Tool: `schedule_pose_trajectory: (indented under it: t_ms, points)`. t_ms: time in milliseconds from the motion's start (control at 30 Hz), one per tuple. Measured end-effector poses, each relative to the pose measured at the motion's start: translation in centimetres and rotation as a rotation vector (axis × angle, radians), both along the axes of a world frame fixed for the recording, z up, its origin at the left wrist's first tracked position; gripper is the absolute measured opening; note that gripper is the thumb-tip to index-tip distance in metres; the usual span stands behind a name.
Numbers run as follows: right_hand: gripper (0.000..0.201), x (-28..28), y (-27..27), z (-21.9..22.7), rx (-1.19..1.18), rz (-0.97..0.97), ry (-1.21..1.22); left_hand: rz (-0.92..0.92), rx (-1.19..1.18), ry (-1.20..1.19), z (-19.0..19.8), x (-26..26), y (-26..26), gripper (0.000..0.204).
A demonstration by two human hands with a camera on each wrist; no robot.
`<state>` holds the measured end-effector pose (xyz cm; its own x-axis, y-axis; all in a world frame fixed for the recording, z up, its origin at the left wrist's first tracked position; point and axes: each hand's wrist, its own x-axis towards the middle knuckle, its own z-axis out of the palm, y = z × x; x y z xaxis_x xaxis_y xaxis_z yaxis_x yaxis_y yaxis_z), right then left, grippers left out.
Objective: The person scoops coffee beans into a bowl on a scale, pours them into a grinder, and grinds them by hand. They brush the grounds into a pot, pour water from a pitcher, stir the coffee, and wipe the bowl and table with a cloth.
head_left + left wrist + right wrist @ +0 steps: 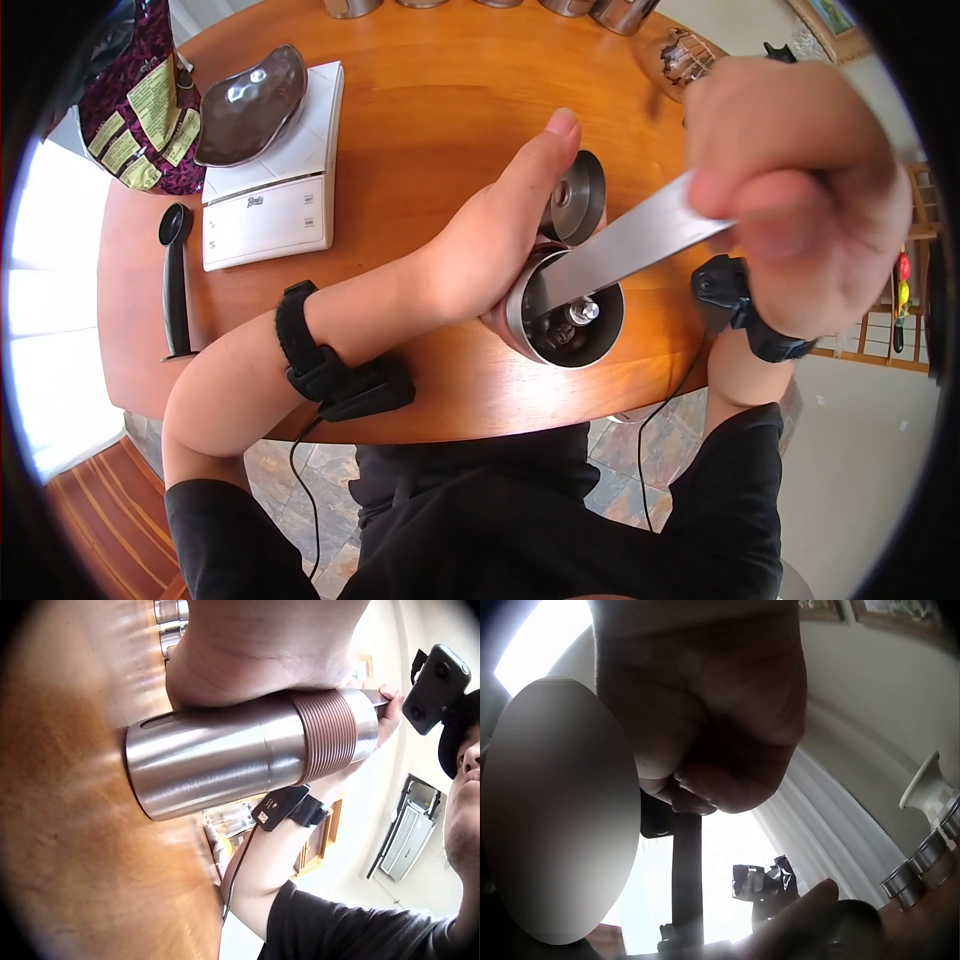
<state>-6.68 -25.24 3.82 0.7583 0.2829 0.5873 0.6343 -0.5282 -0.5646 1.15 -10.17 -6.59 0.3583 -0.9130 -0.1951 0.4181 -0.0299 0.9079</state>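
A metal cylinder (515, 335) with a ribbed brown band (328, 736) stands on the table, its mouth uncovered. Inside it are dark beans (560, 338) and a central metal shaft (583, 311). My left hand (490, 235) grips the cylinder's far side, thumb raised and the other fingers mostly hidden; the left wrist view shows that hand (262, 652) against the cylinder wall. Curled round the upper end of a flat metal strip (630, 240), my right hand (800, 180) holds it slanting, its lower end at the mouth. A round dark lid (585, 200) is just behind the cylinder.
At the left, a brown curved dish (250, 110) sits on a white scale (270, 225), beside a patterned bag (140, 120) and a black scoop (175, 280). Several metal canisters (625, 12) line the far edge, with a glass vessel (685, 60) at the far right.
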Motion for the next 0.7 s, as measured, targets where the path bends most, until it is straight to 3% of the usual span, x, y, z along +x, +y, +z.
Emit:
schedule_pose_trajectory:
  t_ms: [100, 233, 400, 500, 533, 633, 700]
  points:
    - [0.031, 0.0, -0.4, 0.1, -0.107, -0.049, -0.013, -0.011, 0.02, 0.054, -0.3, 0.1, -0.3, 0.078]
    - [0.029, 0.3, -1.7, 0.1, 0.004, 0.083, -0.074, 0.041, 0.019, 0.056, -0.3, 0.0, -0.5, 0.076]
    - [0.023, 0.1, -1.4, 0.4, -0.209, -0.05, -0.165, -0.022, 0.033, 0.02, -0.7, 0.4, -0.6, 0.075]
    - [0.021, -0.3, -1.4, 0.1, -0.246, -0.072, -0.234, -0.014, 0.048, 0.155, -0.6, 0.3, -0.6, 0.074]
    - [0.02, -0.7, -0.9, 0.2, -0.147, -0.096, -0.192, -0.012, 0.047, 0.156, -0.5, 0.3, -0.6, 0.074]
    - [0.019, -0.3, -1.0, 0.3, -0.077, -0.07, -0.176, -0.028, 0.002, 0.119, -0.5, 0.2, -0.7, 0.074]
    - [0.02, -0.2, -1.4, 0.2, -0.216, -0.082, -0.26, 0.027, 0.014, -0.006, -0.6, 0.1, -0.8, 0.074]
